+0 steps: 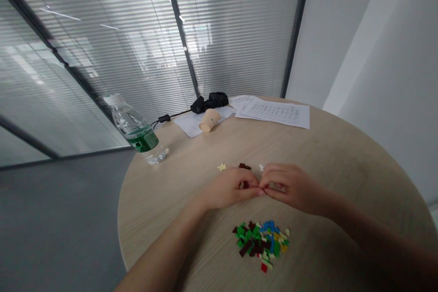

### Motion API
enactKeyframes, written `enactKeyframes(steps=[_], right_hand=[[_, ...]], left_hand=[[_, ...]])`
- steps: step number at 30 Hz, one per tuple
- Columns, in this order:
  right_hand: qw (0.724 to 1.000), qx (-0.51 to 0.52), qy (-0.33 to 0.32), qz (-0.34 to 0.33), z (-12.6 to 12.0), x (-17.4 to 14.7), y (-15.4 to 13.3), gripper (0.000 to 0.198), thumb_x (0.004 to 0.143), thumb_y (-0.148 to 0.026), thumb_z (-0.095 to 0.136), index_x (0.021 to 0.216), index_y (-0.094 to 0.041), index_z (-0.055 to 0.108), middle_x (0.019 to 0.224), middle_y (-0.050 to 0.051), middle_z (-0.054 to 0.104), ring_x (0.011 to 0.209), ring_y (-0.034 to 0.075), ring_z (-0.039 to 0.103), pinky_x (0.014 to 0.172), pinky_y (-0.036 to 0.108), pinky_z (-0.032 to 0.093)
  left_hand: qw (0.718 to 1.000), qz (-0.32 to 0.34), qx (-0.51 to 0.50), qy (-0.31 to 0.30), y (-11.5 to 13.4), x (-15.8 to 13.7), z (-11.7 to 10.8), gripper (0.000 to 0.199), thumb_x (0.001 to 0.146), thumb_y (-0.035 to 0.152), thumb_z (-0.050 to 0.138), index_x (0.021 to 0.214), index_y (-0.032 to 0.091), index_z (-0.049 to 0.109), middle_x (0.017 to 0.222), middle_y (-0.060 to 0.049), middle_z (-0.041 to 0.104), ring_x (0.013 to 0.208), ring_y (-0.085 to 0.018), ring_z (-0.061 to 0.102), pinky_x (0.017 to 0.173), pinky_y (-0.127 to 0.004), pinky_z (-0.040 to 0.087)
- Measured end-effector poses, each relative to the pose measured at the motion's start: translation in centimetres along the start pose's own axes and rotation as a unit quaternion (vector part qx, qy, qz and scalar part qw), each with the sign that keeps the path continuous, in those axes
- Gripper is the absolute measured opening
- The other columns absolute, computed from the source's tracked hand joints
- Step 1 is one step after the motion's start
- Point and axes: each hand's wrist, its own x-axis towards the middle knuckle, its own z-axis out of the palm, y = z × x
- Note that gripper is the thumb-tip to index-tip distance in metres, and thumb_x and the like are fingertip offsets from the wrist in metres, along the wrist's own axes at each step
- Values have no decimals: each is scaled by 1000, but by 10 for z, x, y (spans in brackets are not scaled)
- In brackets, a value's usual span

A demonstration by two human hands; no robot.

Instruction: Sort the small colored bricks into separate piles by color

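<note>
My left hand [231,188] and my right hand [287,187] meet fingertip to fingertip above the table, both pinched. Whatever sits between the fingertips is too small or hidden to make out. Just beyond the hands lie a pale yellow piece [222,167], some dark brown pieces [244,166] and a small white piece [262,168], the last close to my right fingers. Nearer to me is a loose pile of small building bricks [256,239] in green, brown, blue, yellow and cream. One red brick [264,267] lies at the pile's near edge.
The round wooden table [342,155] carries a clear water bottle [137,132] at its left edge. At the back are a paper cup [209,120] on its side, a black folded item [209,101] with a cord, and printed sheets [277,113]. Blinds [239,32] stand behind.
</note>
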Motion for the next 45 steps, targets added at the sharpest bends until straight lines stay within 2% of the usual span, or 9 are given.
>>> enactKeyframes(steps=[4, 7, 11, 19, 26, 31, 37, 41, 45], right_hand=[[999, -23, 37, 5, 0, -1, 0, 15, 86, -24, 51, 77, -18, 61, 75, 1, 61, 64, 10, 52, 58, 20, 38], [999, -40, 33, 15, 0, -1, 2, 13, 86, -23, 50, 82, -17, 62, 76, 2, 62, 65, 10, 52, 58, 20, 37], [998, -47, 26, 19, 0, -2, 4, 13, 86, -21, 50, 81, -17, 62, 75, 1, 61, 64, 10, 53, 59, 21, 38], [999, -42, -10, 13, 3, -4, 7, 10, 85, -20, 52, 80, -18, 61, 77, 0, 63, 64, 10, 52, 66, 22, 39], [998, -45, -28, 19, 3, -3, 6, 11, 84, -19, 51, 79, -17, 61, 76, 1, 63, 63, 10, 51, 64, 23, 38], [996, -20, -80, 32, 1, -2, 5, 13, 83, -19, 52, 78, -16, 63, 73, 1, 62, 64, 11, 51, 63, 23, 38], [976, 59, -207, 46, -8, -5, 1, 8, 76, -17, 57, 75, -16, 65, 67, 0, 59, 59, 10, 50, 59, 21, 39], [969, 84, -228, 38, -10, -6, 0, 9, 75, -15, 57, 76, -15, 66, 64, -1, 57, 58, 10, 49, 60, 22, 40], [965, 96, -243, 24, -4, -6, 2, 9, 73, -12, 60, 78, -14, 67, 69, 0, 59, 63, 10, 52, 64, 22, 41]], left_hand=[[1000, -24, 2, 3, 1, -4, -8, 24, 84, 34, 50, 75, 14, 60, 64, 3, 51, 59, -9, 44, 54, -19, 33], [993, -64, 93, -23, -1, -13, -24, 21, 81, 29, 49, 69, 15, 59, 61, 3, 50, 56, -8, 42, 53, -20, 31], [967, -158, 194, -46, -8, -25, -43, 18, 73, 22, 46, 59, 15, 55, 53, 3, 45, 50, -9, 39, 50, -22, 27], [931, -283, 210, -100, -18, -34, -49, 24, 69, 32, 44, 56, 16, 56, 51, 2, 46, 49, -11, 41, 47, -24, 25], [901, -360, 211, -118, -13, -34, -50, 33, 71, 42, 45, 60, 17, 62, 58, -3, 59, 51, -15, 48, 50, -26, 30], [898, -368, 208, -120, -14, -34, -49, 44, 74, 52, 44, 58, 17, 64, 56, -2, 60, 47, -12, 45, 49, -25, 29], [909, -350, 205, -95, -17, -35, -49, 44, 76, 51, 46, 54, 16, 63, 52, -1, 56, 45, -11, 45, 47, -24, 26], [913, -300, 277, -9, -14, -32, -52, 43, 80, 49, 44, 58, 16, 60, 53, -1, 53, 47, -11, 43, 47, -24, 22], [912, -251, 315, 79, -9, -25, -50, 39, 84, 46, 40, 70, 17, 62, 61, -2, 57, 55, -13, 47, 51, -25, 24]])
